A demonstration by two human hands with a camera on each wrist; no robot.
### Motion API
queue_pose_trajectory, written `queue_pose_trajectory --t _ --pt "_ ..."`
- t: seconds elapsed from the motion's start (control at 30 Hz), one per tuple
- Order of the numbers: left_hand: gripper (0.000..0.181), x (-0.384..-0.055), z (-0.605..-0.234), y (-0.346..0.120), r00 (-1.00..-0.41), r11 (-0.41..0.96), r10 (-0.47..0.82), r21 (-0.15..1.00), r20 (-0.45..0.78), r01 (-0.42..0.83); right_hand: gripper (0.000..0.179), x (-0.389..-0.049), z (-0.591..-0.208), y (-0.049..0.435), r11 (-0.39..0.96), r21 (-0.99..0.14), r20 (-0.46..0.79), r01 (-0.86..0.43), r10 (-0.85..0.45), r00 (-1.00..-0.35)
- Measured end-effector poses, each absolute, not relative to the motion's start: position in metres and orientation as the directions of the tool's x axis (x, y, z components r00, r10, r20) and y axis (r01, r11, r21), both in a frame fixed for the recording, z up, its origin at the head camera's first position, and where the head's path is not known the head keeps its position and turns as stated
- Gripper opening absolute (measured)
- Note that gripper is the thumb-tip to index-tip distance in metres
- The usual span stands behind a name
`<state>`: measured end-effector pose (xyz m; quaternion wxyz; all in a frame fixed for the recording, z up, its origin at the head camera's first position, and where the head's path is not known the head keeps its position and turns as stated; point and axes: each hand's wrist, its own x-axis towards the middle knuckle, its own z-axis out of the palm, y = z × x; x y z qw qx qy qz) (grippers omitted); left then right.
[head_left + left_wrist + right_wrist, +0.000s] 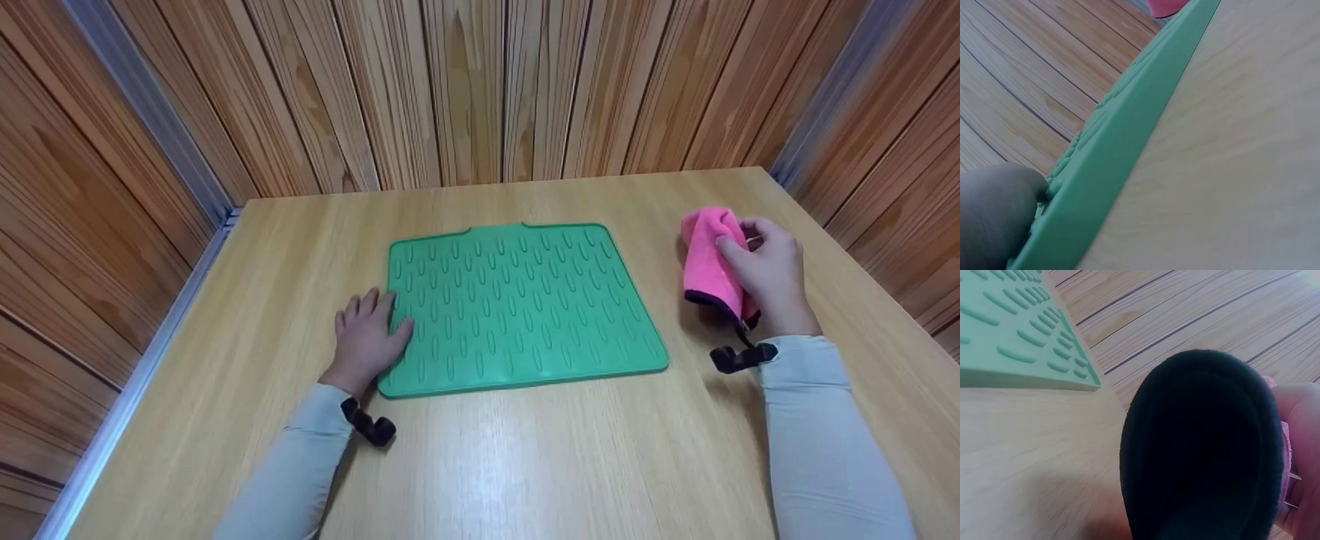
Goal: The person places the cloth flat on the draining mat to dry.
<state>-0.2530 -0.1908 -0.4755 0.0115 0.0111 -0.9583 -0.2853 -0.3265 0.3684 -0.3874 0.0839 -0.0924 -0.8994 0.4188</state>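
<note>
A green mat point(517, 307) with rows of raised oblong ribs lies flat on the table. My left hand point(367, 337) rests at its left edge, fingers spread and thumb over the mat; in the left wrist view the thumb point(999, 208) touches the ribbed top. Off the mat's right side, my right hand point(772, 270) pinches a pink cloth point(712, 255) with a black border, bunched and hanging from the fingers. Seen from the right wrist, the cloth's dark-edged fold point(1202, 444) gapes close to the camera and hides most of the fingers.
The light wooden table point(525, 457) extends around the mat on all sides. Wood-plank walls point(465, 90) stand behind and to both sides, with metal strips point(150, 97) at the corners. A black wrist mount point(367, 424) sits at each cuff.
</note>
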Motion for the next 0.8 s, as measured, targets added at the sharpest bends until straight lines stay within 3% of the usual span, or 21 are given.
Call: queue_pose_trajectory --t 0.8 --pt "0.070 -0.252 -0.473 -0.189 -0.999 0.839 -0.028 0.544 0.029 -0.008 0.062 -0.318 -0.368 0.359 0.659 -0.750 0.155 0.056 0.257 -0.954"
